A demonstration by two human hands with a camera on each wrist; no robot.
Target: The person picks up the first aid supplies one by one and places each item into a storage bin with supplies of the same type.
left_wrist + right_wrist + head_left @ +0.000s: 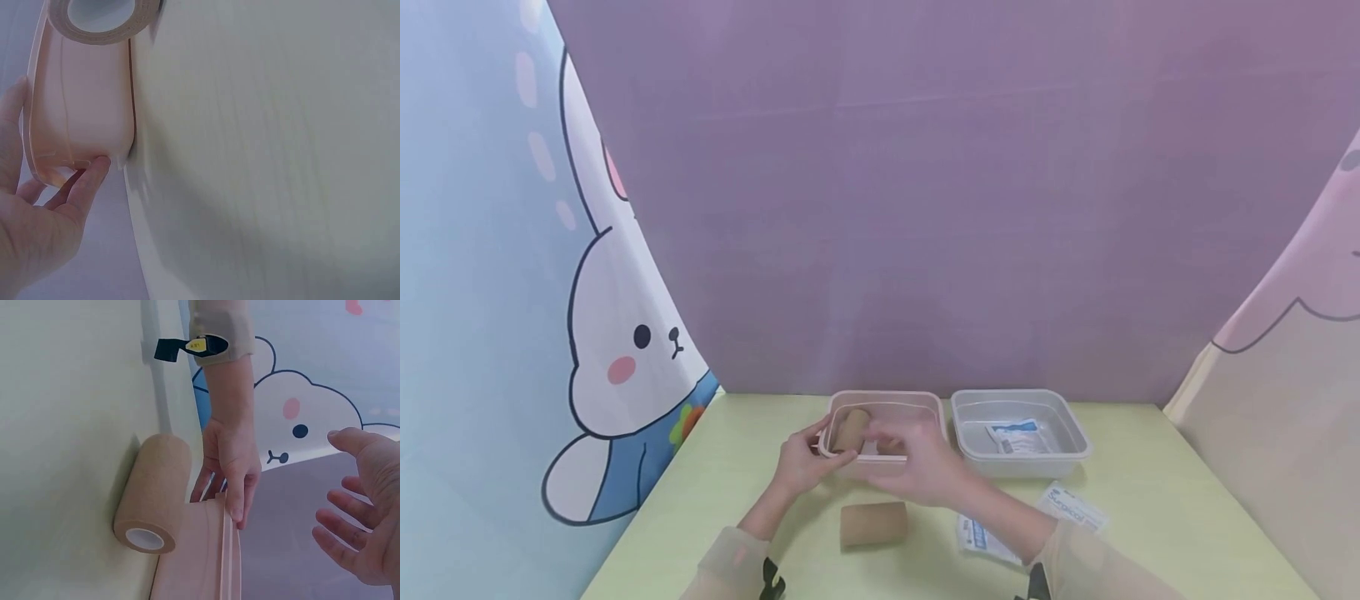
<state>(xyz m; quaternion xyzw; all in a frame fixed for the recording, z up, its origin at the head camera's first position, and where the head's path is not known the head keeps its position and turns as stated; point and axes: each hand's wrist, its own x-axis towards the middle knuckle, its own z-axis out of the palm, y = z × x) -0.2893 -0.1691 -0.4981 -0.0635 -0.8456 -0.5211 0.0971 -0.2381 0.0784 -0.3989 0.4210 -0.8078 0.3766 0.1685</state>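
Note:
In the head view my left hand grips the left end of a pink plastic container, thumb over the rim and fingers outside. My right hand, blurred, is over the container's front right part. Its fingers are loosely bent with nothing held in the right wrist view, where the hand appears at the right edge. Inside the container lies a tan bandage roll; another tan roll is partly hidden behind my right fingers. A third bandage roll lies on the table in front of the container.
A translucent white container stands right of the pink one, with blue-and-white packets inside. On the table under my right forearm lie a packet marked Surgical and another packet. A purple curtain hangs behind.

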